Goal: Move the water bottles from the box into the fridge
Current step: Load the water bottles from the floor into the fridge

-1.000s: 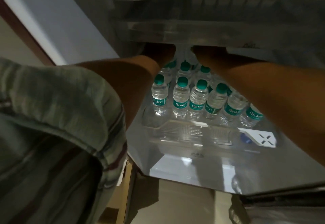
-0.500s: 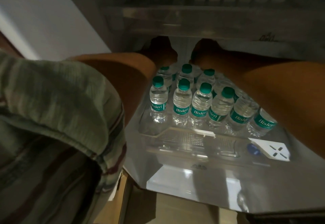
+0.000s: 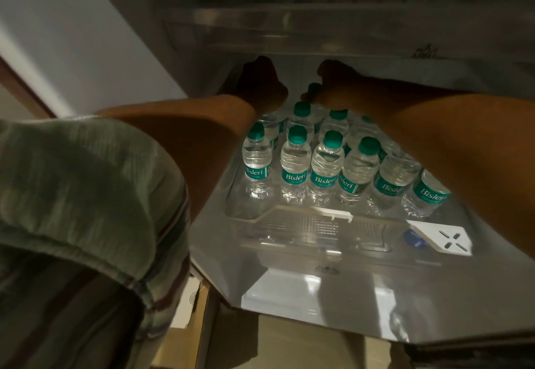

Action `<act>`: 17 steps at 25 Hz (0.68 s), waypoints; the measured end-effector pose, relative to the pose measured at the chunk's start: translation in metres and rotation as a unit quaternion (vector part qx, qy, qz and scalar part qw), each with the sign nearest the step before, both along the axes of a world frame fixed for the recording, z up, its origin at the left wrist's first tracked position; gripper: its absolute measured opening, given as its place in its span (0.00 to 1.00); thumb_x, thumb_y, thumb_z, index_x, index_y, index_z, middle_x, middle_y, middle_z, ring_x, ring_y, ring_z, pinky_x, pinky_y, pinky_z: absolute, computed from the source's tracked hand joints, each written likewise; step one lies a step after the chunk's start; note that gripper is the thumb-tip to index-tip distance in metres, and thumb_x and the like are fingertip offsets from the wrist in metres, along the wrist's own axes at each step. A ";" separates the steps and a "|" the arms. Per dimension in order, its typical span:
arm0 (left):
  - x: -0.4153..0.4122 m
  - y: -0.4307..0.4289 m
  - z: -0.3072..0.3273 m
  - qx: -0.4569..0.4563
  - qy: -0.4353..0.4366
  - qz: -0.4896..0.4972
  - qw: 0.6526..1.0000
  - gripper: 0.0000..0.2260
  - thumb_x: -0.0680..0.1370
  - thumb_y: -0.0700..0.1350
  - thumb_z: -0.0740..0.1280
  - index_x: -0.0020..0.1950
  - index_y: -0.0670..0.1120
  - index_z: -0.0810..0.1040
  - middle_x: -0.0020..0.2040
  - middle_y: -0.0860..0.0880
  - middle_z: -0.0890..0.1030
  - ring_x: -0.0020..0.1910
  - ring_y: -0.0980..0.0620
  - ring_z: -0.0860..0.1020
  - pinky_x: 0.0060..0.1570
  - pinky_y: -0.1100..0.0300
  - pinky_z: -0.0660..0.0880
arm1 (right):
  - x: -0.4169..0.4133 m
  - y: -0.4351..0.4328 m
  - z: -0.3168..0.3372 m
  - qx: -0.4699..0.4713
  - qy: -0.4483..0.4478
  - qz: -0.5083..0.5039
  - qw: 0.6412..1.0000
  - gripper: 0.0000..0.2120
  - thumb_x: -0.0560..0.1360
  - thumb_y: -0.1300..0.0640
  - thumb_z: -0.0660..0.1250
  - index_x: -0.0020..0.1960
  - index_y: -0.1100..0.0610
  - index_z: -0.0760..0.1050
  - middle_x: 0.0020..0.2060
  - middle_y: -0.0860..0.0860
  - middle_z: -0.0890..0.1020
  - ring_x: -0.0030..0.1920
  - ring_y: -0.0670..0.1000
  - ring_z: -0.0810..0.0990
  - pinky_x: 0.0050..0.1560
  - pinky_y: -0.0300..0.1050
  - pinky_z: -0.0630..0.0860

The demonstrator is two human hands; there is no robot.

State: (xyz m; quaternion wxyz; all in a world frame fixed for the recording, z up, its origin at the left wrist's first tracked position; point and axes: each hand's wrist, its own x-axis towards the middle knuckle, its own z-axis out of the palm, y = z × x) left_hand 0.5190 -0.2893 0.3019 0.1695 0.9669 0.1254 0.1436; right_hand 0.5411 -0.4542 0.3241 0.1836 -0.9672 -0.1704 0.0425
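Observation:
Several small clear water bottles point(image 3: 293, 166) with green caps and teal labels stand in rows on the glass fridge shelf point(image 3: 220, 258). Both my bare forearms reach in over them. At the back left of the rows, my left hand point(image 3: 260, 85) is curled and dark; whatever it may hold is hidden. At the back middle, my right hand point(image 3: 335, 85) has its fingers closed around the green cap of a back-row bottle point(image 3: 314, 88). My striped sleeve point(image 3: 81, 200) fills the left foreground.
An upper fridge shelf point(image 3: 318, 21) hangs low just above both hands. A white vent slider with a blue knob point(image 3: 440, 240) sits at the shelf's front right. Below the shelf, a cardboard box edge point(image 3: 204, 322) shows. A pale wall point(image 3: 86, 36) is on the left.
The view has tilted up and both hands have come out from under the upper shelf into sight. The rows of bottles have stayed in place.

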 end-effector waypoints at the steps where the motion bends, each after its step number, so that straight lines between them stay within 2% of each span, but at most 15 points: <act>1: -0.032 -0.012 0.017 0.022 0.023 -0.008 0.999 0.20 0.80 0.50 0.69 0.69 0.42 0.75 0.65 0.44 0.80 0.63 0.44 0.78 0.61 0.52 0.73 | -0.005 0.000 0.001 0.008 -0.014 0.002 1.000 0.36 0.79 0.44 0.69 0.78 0.61 0.60 0.73 0.58 0.69 0.70 0.59 0.71 0.60 0.47 0.70; 3: -0.058 -0.015 0.029 0.016 0.018 0.010 1.000 0.23 0.82 0.52 0.66 0.75 0.44 0.69 0.73 0.43 0.73 0.71 0.44 0.72 0.65 0.58 0.69 | -0.013 -0.001 -0.001 0.024 -0.034 0.006 0.999 0.35 0.80 0.42 0.67 0.77 0.61 0.59 0.71 0.59 0.71 0.68 0.60 0.73 0.57 0.47 0.70; 5: -0.051 -0.022 0.018 0.008 -0.016 0.002 1.000 0.27 0.83 0.55 0.64 0.78 0.45 0.65 0.76 0.44 0.69 0.75 0.44 0.67 0.72 0.53 0.65 | -0.020 -0.004 -0.003 0.029 -0.051 0.004 0.998 0.34 0.80 0.40 0.65 0.76 0.60 0.61 0.69 0.59 0.73 0.67 0.61 0.74 0.59 0.52 0.72; 7: -0.052 -0.027 0.015 0.021 -0.033 -0.010 0.999 0.28 0.82 0.57 0.63 0.78 0.44 0.64 0.77 0.43 0.68 0.76 0.43 0.65 0.75 0.49 0.64 | -0.029 -0.006 0.001 0.019 -0.071 -0.001 0.997 0.34 0.81 0.37 0.61 0.77 0.59 0.60 0.71 0.60 0.71 0.68 0.62 0.73 0.65 0.56 0.72; 10: -0.067 -0.032 0.021 0.089 -0.075 0.011 0.993 0.29 0.83 0.59 0.60 0.79 0.44 0.63 0.78 0.43 0.67 0.77 0.42 0.65 0.75 0.47 0.64 | -0.049 -0.011 0.012 0.015 -0.122 -0.010 0.992 0.34 0.83 0.38 0.56 0.79 0.60 0.58 0.75 0.60 0.68 0.73 0.62 0.69 0.73 0.56 0.66; 13: -0.099 -0.039 0.022 0.111 -0.036 0.012 0.993 0.29 0.83 0.58 0.59 0.80 0.45 0.62 0.79 0.43 0.65 0.79 0.42 0.61 0.76 0.45 0.62 | -0.089 -0.022 0.017 -0.014 -0.152 -0.014 0.988 0.35 0.83 0.38 0.54 0.81 0.60 0.55 0.78 0.60 0.63 0.77 0.61 0.62 0.78 0.58 0.58; 15: -0.129 -0.039 0.021 0.128 -0.048 -0.010 0.991 0.28 0.83 0.55 0.59 0.81 0.44 0.61 0.81 0.42 0.62 0.81 0.42 0.57 0.78 0.44 0.59 | -0.118 -0.028 0.012 -0.039 -0.179 0.012 0.983 0.36 0.83 0.39 0.53 0.82 0.61 0.50 0.80 0.60 0.58 0.80 0.61 0.56 0.80 0.57 0.51; 16: -0.148 -0.041 0.024 0.121 -0.044 -0.012 0.992 0.26 0.84 0.53 0.60 0.80 0.43 0.63 0.80 0.40 0.63 0.80 0.41 0.59 0.78 0.45 0.59 | -0.132 -0.031 0.009 -0.044 -0.194 0.029 0.980 0.37 0.83 0.40 0.53 0.82 0.61 0.48 0.81 0.61 0.56 0.80 0.61 0.55 0.81 0.57 0.49; 17: -0.166 -0.045 0.027 0.108 -0.030 -0.007 0.994 0.23 0.84 0.51 0.59 0.76 0.41 0.68 0.76 0.38 0.69 0.77 0.40 0.65 0.76 0.45 0.62 | -0.146 -0.035 0.006 -0.047 -0.209 0.040 0.976 0.37 0.83 0.40 0.53 0.82 0.62 0.48 0.81 0.61 0.55 0.80 0.61 0.54 0.81 0.57 0.48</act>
